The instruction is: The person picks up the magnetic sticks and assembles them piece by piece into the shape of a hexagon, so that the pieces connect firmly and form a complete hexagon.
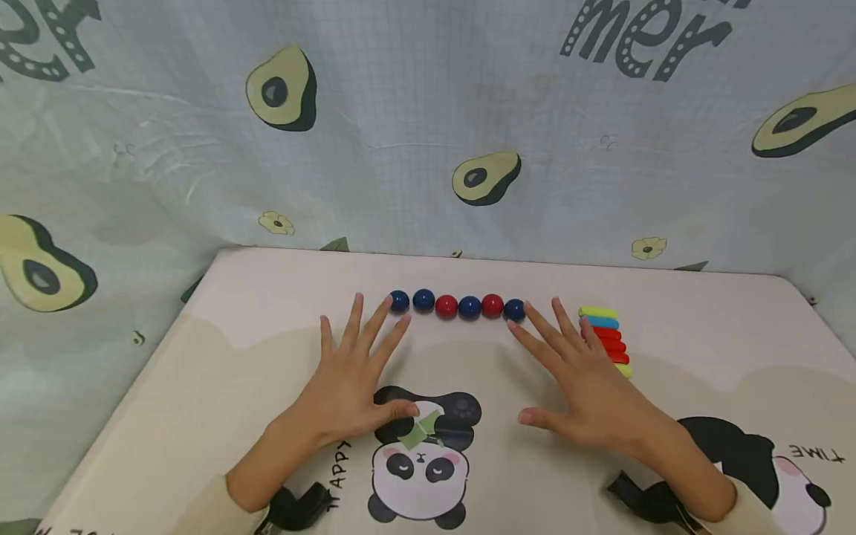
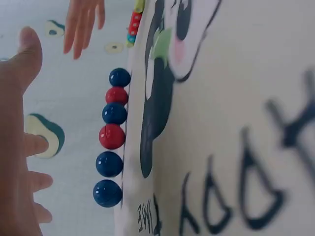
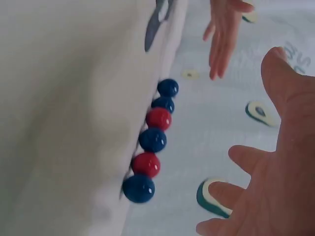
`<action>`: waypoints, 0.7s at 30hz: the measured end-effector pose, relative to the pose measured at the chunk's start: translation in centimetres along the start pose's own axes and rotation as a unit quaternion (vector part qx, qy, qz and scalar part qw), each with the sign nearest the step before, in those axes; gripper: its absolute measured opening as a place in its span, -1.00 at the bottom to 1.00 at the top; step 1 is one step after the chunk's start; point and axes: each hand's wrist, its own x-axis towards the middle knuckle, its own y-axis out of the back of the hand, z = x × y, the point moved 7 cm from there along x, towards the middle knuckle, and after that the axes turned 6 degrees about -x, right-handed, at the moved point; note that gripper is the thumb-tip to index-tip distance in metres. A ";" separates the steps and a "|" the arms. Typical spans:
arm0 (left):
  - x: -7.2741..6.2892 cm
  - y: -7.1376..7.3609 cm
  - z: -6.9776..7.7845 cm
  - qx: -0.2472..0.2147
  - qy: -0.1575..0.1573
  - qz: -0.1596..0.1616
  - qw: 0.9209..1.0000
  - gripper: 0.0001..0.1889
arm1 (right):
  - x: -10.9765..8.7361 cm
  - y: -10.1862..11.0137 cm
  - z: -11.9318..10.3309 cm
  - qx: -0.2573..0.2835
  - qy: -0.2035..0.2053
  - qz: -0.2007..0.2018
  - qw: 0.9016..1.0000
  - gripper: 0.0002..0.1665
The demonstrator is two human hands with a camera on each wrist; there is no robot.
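Note:
Both hands hover above the table with fingers spread, holding nothing. My left hand (image 1: 351, 379) is left of centre, its fingertips overlapping the left end of a row of glossy balls in the head view. Several blue balls (image 1: 424, 300) and two red balls (image 1: 446, 307) make up that row, mostly side by side. My right hand (image 1: 591, 390) is at the row's other end, fingertips overlapping the last blue ball. Beside it lies a stack of short coloured sticks (image 1: 615, 347), yellow, blue and red, partly hidden behind its fingers. The left wrist view shows the blue balls (image 2: 107, 193) beyond the fingers.
The pale table (image 1: 267, 290) carries a printed panda (image 1: 420, 483) between the hands and another panda print (image 1: 729, 446) at right. A curtain with avocado prints (image 1: 401, 96) hangs behind the far edge. Black straps (image 1: 301, 509) sit at both wrists.

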 end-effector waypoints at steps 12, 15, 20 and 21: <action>3.7 -0.8 -3.5 -0.221 0.103 0.043 0.969 0.00 | -0.4 3.0 8.0 0.154 -0.027 0.077 0.985 -0.02; 4.3 -1.3 -5.0 -0.236 0.130 0.056 0.961 -0.07 | -0.5 2.7 10.6 0.176 -0.075 0.073 0.979 -0.21; 5.0 -2.2 -6.8 -0.265 0.153 0.099 0.947 -0.22 | -0.6 1.7 14.3 0.205 -0.152 0.092 0.963 -0.49; 5.1 -2.3 -6.9 -0.267 0.152 0.112 0.945 -0.26 | -0.7 1.5 14.9 0.207 -0.165 0.096 0.959 -0.52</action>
